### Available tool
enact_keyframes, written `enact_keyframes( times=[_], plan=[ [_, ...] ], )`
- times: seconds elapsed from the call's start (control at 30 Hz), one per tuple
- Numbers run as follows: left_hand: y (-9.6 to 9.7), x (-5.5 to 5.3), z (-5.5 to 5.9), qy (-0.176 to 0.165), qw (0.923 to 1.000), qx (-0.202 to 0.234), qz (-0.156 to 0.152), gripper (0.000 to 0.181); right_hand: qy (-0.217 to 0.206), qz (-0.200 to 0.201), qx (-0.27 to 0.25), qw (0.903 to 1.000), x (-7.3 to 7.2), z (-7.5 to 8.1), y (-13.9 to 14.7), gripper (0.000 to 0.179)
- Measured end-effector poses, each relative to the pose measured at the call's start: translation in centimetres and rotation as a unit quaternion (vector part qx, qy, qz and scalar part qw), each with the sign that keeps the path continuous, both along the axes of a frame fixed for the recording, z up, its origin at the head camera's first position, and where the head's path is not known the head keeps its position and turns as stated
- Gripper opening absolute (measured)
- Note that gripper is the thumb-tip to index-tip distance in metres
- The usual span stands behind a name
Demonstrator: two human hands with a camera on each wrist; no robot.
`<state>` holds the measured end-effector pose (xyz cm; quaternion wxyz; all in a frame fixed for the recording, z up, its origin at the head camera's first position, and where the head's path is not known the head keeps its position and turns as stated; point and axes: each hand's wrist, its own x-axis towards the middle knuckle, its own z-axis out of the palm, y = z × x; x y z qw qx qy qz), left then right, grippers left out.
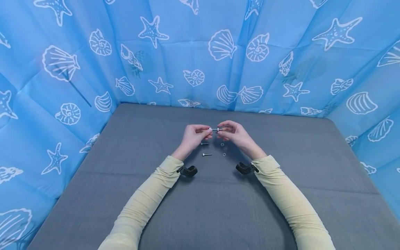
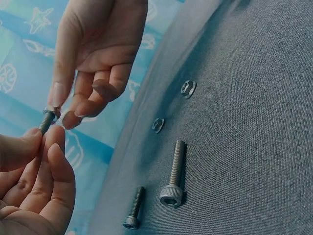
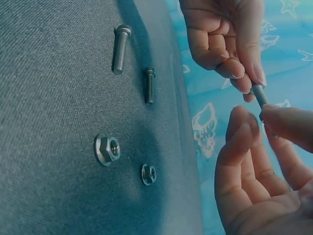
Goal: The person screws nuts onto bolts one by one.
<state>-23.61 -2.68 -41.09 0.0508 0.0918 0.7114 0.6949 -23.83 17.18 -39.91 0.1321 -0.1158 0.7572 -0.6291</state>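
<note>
Above the table, my left hand [image 1: 195, 135] pinches a socket-head bolt [image 1: 214, 129] by its head end, between thumb and fingers. The bolt lies roughly level, its threaded shank [image 2: 47, 122] pointing at the other hand. My right hand [image 1: 235, 133] pinches a nut [image 1: 218, 129] at the threaded end, thumb against fingertips. Those fingertips partly hide the nut, so how far it sits on the thread cannot be told. On the cloth below lie a larger bolt [image 2: 172, 174] and a smaller bolt [image 2: 134, 208]. Beside them are a larger flange nut [image 3: 107, 149] and a smaller flange nut [image 3: 148, 174].
Grey cloth covers the table [image 1: 200, 208]. A blue curtain [image 1: 193, 59] with shell and starfish prints hangs behind it and at both sides. Black straps with dark devices circle the left wrist [image 1: 187, 171] and the right wrist [image 1: 246, 168].
</note>
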Motion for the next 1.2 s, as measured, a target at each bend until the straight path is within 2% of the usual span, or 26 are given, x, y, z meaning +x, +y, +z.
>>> enact_keyframes(
  times=[0.27,0.47,0.67,0.87,1.03,1.2],
  plan=[
    [0.13,-0.17,-0.45,0.007,1.0000,-0.002,0.003,0.027,-0.025,-0.010,0.006,0.9996,-0.08,0.16,-0.08,0.043],
    [0.11,-0.09,-0.52,0.001,1.0000,-0.003,0.004,0.027,-0.007,0.000,0.007,1.0000,0.07,0.06,0.06,0.038],
    [0.18,-0.19,-0.71,0.000,1.0000,0.002,0.002,0.026,-0.030,-0.010,0.006,0.9995,0.13,0.04,-0.03,0.042],
    [0.23,-0.24,-0.82,-0.002,1.0000,0.001,0.003,0.028,-0.010,-0.002,-0.006,0.9999,0.13,-0.11,0.08,0.037],
    [0.24,-0.31,-0.93,0.004,1.0000,-0.001,0.003,0.028,-0.024,-0.010,0.001,0.9997,0.19,0.03,0.09,0.035],
    [0.31,-0.33,-0.90,-0.002,1.0000,0.003,0.004,0.027,-0.018,-0.004,0.000,0.9998,0.20,0.06,0.23,0.031]
  ],
)
